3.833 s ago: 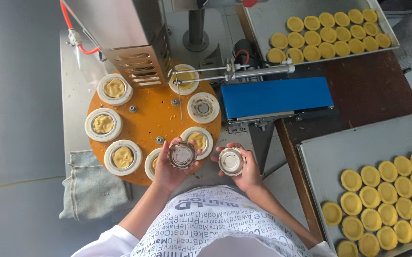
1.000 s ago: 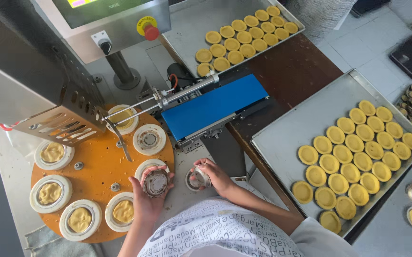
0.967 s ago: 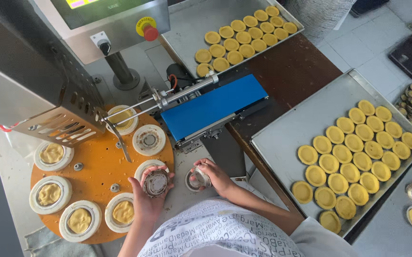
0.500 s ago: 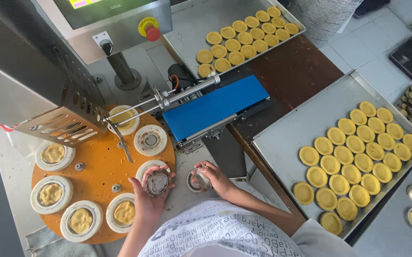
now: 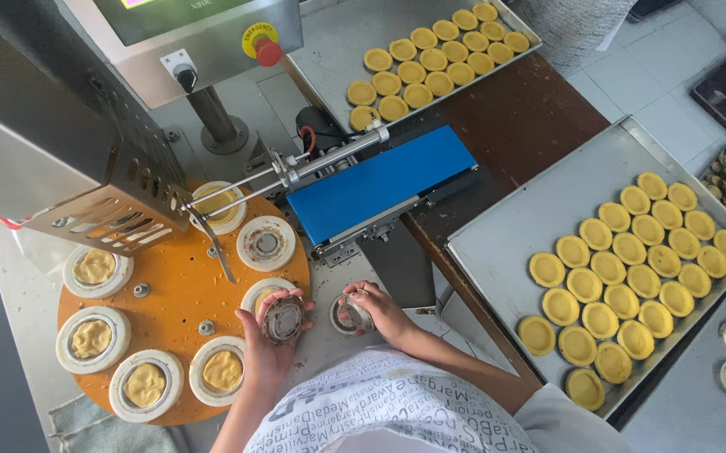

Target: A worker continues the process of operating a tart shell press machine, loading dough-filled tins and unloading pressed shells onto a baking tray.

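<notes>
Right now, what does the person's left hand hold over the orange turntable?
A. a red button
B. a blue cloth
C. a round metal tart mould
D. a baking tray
C: the left hand grips a round metal tart mould above the orange turntable.

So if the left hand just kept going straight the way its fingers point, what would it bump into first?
Probably the white ring mould on the orange turntable: the left hand, holding a small metal tin, already hovers at its near edge. Beyond lies another white ring. Height above the ring is unclear.
</notes>
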